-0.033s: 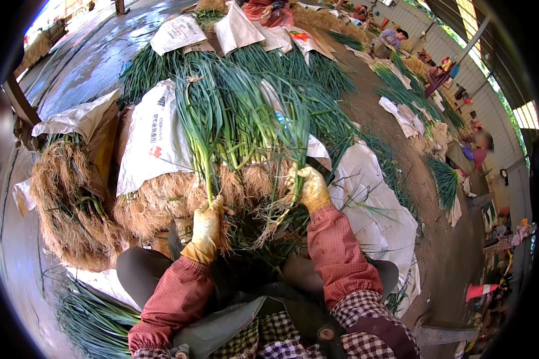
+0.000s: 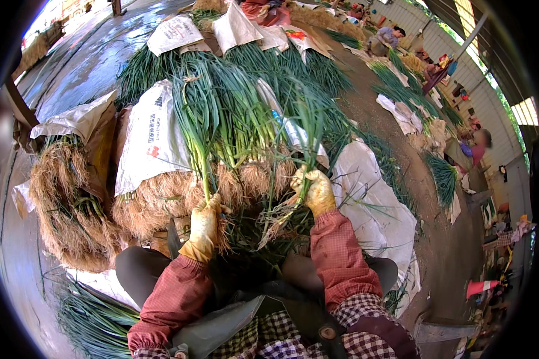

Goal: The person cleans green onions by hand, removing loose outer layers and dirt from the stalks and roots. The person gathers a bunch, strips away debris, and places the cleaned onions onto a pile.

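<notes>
My left hand (image 2: pixel 202 230), in a yellowed glove, is closed round the white stems of some spring onions (image 2: pixel 205 170). Their roots hang beside its fingers, and their leaves reach up over the pile. A few more spring onions (image 2: pixel 308 134) are gripped in my gloved right hand (image 2: pixel 317 191), with pale roots dangling down to the left and green leaves rising, slightly blurred. Between and beyond both hands lies a heap of spring onions (image 2: pixel 236 131), its tangled brown roots (image 2: pixel 245 179) facing me.
A white sack (image 2: pixel 144 137) covers part of the heap at left, near a root bundle (image 2: pixel 63 191). Another white sack (image 2: pixel 371 191) lies at right. Loose leaves (image 2: pixel 93 317) are at lower left. Another person (image 2: pixel 389 39) sits at far right among onion rows.
My right hand has shifted slightly right and down with its spring onions. Their leaves now stand more apart from the heap, exposing more of the sack behind. My left hand is almost still.
</notes>
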Motion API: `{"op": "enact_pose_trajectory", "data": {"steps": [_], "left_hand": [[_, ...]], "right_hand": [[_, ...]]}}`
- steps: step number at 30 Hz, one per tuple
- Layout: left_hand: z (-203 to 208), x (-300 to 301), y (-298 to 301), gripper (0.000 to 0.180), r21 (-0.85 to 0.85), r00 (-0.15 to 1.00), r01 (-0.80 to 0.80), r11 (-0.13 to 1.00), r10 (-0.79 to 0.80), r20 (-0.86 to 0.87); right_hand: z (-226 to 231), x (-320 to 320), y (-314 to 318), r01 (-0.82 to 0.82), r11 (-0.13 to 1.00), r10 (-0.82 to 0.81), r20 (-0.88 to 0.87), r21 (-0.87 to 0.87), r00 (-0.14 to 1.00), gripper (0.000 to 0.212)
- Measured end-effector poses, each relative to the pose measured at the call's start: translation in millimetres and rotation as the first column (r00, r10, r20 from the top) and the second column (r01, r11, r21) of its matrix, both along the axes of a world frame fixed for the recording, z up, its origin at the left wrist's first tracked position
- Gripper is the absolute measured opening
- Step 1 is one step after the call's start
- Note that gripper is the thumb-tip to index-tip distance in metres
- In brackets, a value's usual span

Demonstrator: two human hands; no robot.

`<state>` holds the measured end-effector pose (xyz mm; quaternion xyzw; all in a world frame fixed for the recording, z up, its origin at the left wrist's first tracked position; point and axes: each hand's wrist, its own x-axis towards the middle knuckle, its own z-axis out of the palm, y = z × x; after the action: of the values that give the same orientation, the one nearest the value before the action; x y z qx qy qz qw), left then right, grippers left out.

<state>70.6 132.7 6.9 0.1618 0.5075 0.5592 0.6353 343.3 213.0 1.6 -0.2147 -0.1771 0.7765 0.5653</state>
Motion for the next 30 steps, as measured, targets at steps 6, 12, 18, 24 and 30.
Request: {"op": "enact_pose_trajectory", "data": {"steps": [6, 12, 18, 24, 30], "left_hand": [[1.9, 7.8, -0.3, 0.014, 0.107, 0.998, -0.056, 0.993, 0.056, -0.002], [10.1, 15.9, -3.9, 0.012, 0.144, 0.998, -0.059, 0.988, 0.059, 0.006], [10.5, 16.1, -1.5, 0.023, 0.098, 0.999, -0.047, 0.994, 0.05, -0.022], [1.4, 2.1, -3.2, 0.011, 0.086, 0.998, -0.047, 0.995, 0.05, -0.031], [-22.6, 14.2, -2.5, 0.018, 0.138, 0.951, -0.012, 0.99, -0.032, 0.308]], "right_hand": [[-80.8, 98.2, -105.8, 0.504, 0.772, -0.247, 0.547, -0.388, 0.8, 0.02], [-95.1, 13.3, -79.7, -0.088, 0.995, 0.065, 0.973, -0.046, 0.224, 0.027], [-5.6, -64.5, 95.3, -0.274, 0.764, -0.642, 0.727, 0.584, -0.242, 0.026], [-17.1, -67.1, 133.3, -0.23, 0.973, -0.074, 0.957, 0.008, -0.282, 0.023], [-13.2, -128.1, -25.7, -0.325, 0.933, 0.36, 0.454, -0.155, 0.815, 0.02]]}}
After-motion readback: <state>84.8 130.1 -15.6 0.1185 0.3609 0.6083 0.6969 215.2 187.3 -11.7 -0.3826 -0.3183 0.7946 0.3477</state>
